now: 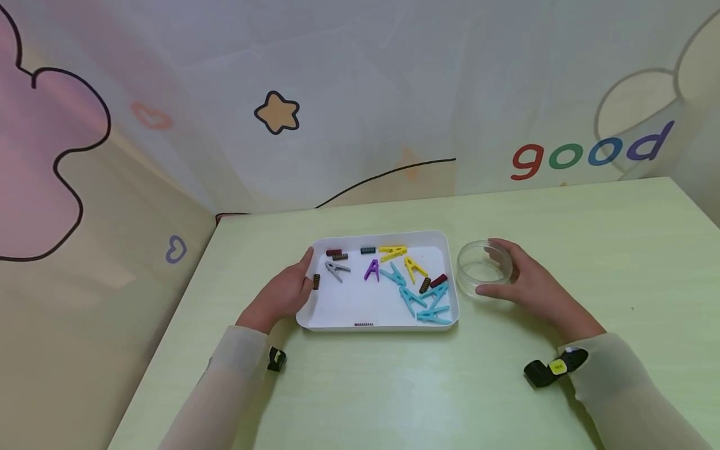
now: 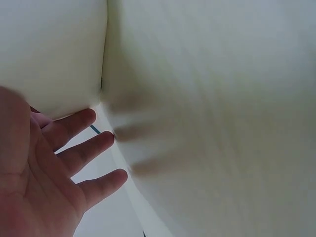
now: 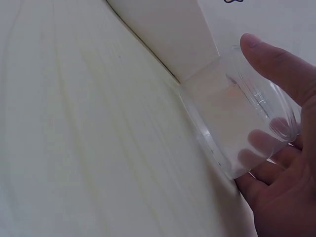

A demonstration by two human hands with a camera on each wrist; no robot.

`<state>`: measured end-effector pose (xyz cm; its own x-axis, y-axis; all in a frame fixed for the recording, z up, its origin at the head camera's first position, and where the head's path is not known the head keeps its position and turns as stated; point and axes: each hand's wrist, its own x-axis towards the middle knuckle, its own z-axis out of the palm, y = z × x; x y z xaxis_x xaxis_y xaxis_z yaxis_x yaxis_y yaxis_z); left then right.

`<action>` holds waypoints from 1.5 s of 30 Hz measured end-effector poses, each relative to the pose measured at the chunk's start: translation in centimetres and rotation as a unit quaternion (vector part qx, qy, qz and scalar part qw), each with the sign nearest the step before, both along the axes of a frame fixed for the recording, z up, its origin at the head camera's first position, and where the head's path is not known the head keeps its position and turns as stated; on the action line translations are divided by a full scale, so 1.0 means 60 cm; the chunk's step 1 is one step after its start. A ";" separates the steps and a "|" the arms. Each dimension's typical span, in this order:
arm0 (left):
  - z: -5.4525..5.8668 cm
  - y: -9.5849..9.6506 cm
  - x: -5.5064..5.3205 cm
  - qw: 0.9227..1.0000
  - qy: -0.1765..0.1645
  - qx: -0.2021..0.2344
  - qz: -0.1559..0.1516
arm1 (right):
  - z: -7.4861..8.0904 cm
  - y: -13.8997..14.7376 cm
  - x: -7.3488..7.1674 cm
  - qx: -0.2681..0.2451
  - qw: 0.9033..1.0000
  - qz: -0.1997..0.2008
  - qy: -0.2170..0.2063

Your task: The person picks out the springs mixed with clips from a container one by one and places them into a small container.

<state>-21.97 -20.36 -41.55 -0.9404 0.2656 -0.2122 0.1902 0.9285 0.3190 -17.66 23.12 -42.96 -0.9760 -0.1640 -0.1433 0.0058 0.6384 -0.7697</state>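
My left hand (image 1: 284,290) is at the left end of a white tray (image 1: 349,309), touching its side; its fingers (image 2: 89,150) look fairly straight in the left wrist view. Within the tray lie small plastic clips: several light blue clips (image 1: 412,300), yellow clips (image 1: 416,269), a purple clip (image 1: 372,270) and a grey clip (image 1: 337,270). Small dark coil springs (image 1: 368,250) and reddish springs (image 1: 439,280) lie among them. Right of the tray, my right hand (image 1: 525,275) holds a clear round container (image 3: 217,108), thumb on one side and fingers on the other.
Everything stands on a pale green table (image 1: 394,387). A printed wall hanging (image 1: 360,112) rises behind its far edge, and the left edge slopes down beside a similar hanging. Each sleeve carries a black wrist device (image 1: 540,373).
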 end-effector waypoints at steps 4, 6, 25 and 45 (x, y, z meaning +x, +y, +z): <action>0.004 0.000 0.002 1.000 0.001 0.003 -0.003 | 0.000 0.000 0.000 -0.001 1.000 0.000 0.000; 0.005 0.000 0.003 1.000 0.007 -0.002 -0.007 | -0.001 0.001 0.000 -0.002 1.000 0.000 0.000; 0.016 0.008 0.008 0.997 0.064 -0.050 -0.015 | -0.004 0.004 -0.003 -0.006 1.000 0.004 0.002; 0.035 0.037 0.017 0.988 0.103 -0.086 -0.077 | 0.000 0.005 -0.002 -0.007 1.000 0.011 0.004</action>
